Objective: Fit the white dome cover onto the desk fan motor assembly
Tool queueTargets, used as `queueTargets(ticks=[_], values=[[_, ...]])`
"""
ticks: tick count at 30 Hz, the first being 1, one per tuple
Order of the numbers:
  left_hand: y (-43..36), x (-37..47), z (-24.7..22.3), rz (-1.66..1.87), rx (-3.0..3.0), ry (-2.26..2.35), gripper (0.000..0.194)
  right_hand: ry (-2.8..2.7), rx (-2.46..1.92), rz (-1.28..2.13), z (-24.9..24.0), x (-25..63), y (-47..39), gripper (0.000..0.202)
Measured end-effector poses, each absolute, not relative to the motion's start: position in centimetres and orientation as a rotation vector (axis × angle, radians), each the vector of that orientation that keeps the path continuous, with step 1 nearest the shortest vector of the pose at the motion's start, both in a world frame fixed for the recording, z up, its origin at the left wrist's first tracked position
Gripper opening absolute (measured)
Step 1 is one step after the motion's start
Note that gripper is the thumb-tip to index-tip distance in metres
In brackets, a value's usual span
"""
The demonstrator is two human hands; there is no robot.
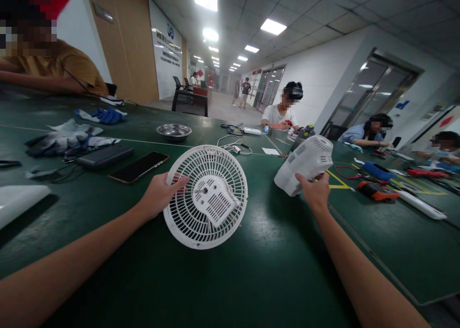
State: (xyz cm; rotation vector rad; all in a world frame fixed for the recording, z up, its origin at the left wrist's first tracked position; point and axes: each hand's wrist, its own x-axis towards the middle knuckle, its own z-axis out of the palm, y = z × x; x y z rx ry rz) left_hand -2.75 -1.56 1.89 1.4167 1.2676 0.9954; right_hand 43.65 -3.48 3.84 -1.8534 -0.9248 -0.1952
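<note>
My left hand [160, 194] grips the left rim of a round white fan grille [215, 201], thumb on the near face and some fingers showing behind the slats. A vented white housing sits at the middle of the grille, which is tilted up above the green table [258, 270]. To the right, my right hand [315, 190] holds a white plastic housing [305, 163] by its lower right part, with the thumb on its side. Slots show at the housing's upper end. The two white parts are apart from each other.
Left lie a phone [139, 167], a black power bank [105, 156] and gloves [64, 139]. Behind the grille are a metal bowl [174, 131] and white cables [230, 143]. Right are an orange multimeter [377, 192] and a white power strip [421, 205]. People sit around the tables.
</note>
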Motion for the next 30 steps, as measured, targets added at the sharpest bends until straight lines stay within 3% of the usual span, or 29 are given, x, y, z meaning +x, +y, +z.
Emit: queueTargets(ticks=[20,27,30], values=[[-0.4,-3.1,0.6,1.021,1.412,1.316,0.044,-1.086,-1.949,-0.042,3.9,44.8,-3.3,0.079],[-1.1,-3.0,1.2,1.024,1.415,1.259,0.042,-1.115,-1.768,-0.050,3.5,45.1,-3.5,0.092],[-1.3,-2.9,1.6,0.999,1.413,1.258,0.040,-1.099,-1.643,-0.156,3.4,45.3,-3.4,0.088]])
